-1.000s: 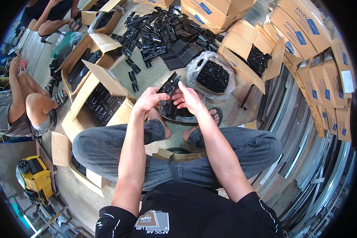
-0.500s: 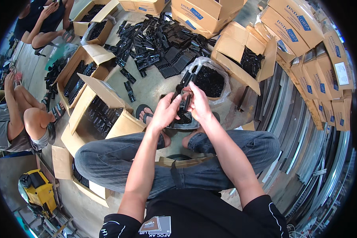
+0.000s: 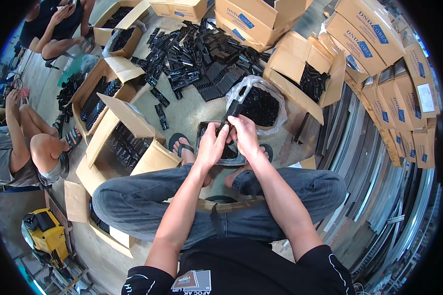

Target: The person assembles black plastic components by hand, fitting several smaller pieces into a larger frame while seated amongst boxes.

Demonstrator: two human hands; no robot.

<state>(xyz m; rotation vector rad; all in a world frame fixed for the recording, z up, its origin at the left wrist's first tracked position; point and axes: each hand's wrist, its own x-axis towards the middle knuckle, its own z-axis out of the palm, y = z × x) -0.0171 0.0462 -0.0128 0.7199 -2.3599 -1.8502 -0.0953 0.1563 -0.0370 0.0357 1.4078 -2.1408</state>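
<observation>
A black bracket-like part (image 3: 235, 107) with a pale, two-pronged far end points away from me. My left hand (image 3: 213, 145) is closed on its near end, thumb on top. My right hand (image 3: 243, 136) grips the same part from the right, its thumb and fingers meeting those of the left. The fingers hide the part's near end. Below them, between my feet, stands a small plastic-lined container (image 3: 236, 160) with small black pieces in it. Just beyond my hands is a box in a clear plastic liner (image 3: 280, 114), full of small black parts.
A heap of black parts (image 3: 182, 59) covers the floor ahead. Open cartons (image 3: 155, 157) of black parts stand to the left, another carton (image 3: 300, 51) at the right. Metal profiles (image 3: 374, 172) and stacked boxes (image 3: 364, 42) line the right side. Two people (image 3: 15, 152) sit at the left.
The black part has swung more upright and its flat face shows now. My hands have drawn together around it and lowered slightly; before, my right fingers were farther along it.
</observation>
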